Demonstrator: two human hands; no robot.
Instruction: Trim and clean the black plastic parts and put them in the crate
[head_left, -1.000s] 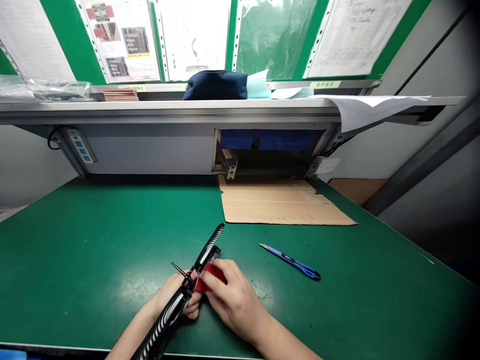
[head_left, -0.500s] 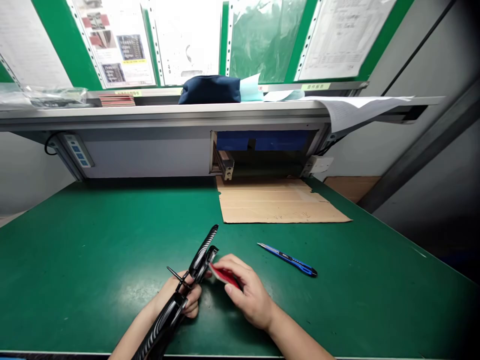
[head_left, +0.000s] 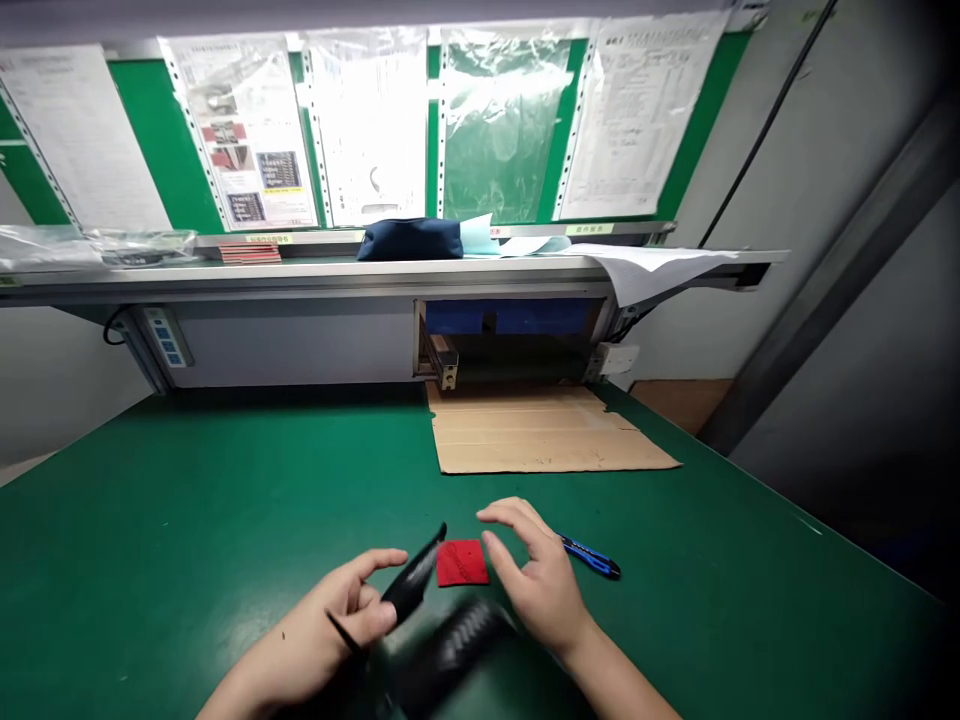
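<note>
My left hand [head_left: 341,610] grips a glossy black striped part [head_left: 414,585] between thumb and fingers, its index finger stretched out. The part's lower portion is smeared by motion, and a thin black prong sticks out near my wrist. A small red square pad [head_left: 462,562] with dark marks lies flat on the green table, just beyond the blurred portion. My right hand [head_left: 536,570] is empty, thumb and fingers apart, to the right of the pad. Partly behind that hand lies a blue utility knife [head_left: 592,557].
A flat cardboard sheet [head_left: 540,440] lies on the green table [head_left: 187,520] towards the back, below an opening in the rear panel. The shelf [head_left: 322,278] above carries a dark blue pouch [head_left: 411,240], papers and plastic bags. A power strip [head_left: 168,338] is mounted at left.
My right hand has let go of the red pad, which now lies on the table. The black part has swung round in my left hand, and the camera view has tilted up.
</note>
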